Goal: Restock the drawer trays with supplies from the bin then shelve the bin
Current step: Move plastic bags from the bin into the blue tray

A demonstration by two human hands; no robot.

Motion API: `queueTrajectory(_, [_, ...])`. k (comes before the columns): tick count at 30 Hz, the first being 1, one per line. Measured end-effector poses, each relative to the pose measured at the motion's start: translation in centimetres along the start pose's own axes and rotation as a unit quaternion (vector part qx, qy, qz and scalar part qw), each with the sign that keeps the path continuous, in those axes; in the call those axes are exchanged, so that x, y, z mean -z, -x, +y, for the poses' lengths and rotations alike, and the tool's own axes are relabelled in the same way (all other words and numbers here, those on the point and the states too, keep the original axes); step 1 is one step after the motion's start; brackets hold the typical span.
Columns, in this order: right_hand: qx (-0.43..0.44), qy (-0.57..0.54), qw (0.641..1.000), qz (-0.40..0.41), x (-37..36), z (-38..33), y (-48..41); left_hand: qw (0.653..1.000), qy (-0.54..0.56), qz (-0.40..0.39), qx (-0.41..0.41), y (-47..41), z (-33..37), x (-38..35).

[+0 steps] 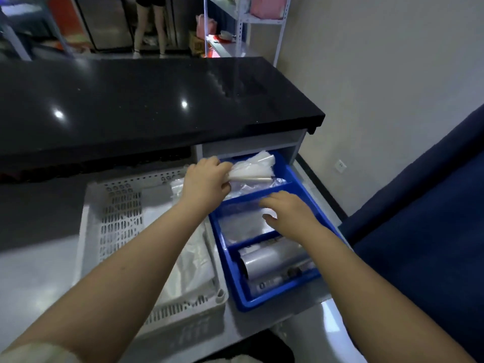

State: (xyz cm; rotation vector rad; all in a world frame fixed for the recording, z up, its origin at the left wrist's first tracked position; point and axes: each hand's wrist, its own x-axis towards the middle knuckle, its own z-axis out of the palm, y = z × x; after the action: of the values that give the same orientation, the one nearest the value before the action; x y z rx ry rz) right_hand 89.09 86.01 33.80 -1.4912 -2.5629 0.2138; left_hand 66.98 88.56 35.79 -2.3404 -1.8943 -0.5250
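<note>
Two hands over the blue drawer tray point(298, 179) — restocking its far compartment.

Head view: the left hand point(207, 183) is clamped on a bundle of clear plastic bags point(254, 167), wrist bent, fingers curled round the bundle's near end, holding it just above the far compartment. The right hand point(290, 210) lies flat, fingers spread apart, pressing the loose plastic sheets point(241, 226) in the middle compartment; it grips nothing. Rolls of film point(272, 260) fill the near compartment. To the left, just beside the tray, stands the white perforated bin point(117, 218), with pale bags left inside. To do this step well, the bundle likely wants lowering flat and lengthwise so it sits below the tray's rim — otherwise the drawer under the black counter point(146, 100) may snag when closed.
</note>
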Motion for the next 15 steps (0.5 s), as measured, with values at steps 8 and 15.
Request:
queueTrajectory(8, [0.173,0.019,0.974,-0.143,-2.7,4.1,-5.8,0.993,-0.033,0.017,0.109,-2.2,3.2,-2.1])
queueTrajectory(15, [0.216,0.036,0.953,-0.207,-5.7,6.8,-6.6,0.980,-0.062,0.026,0.185,-2.1,4.2,-3.5])
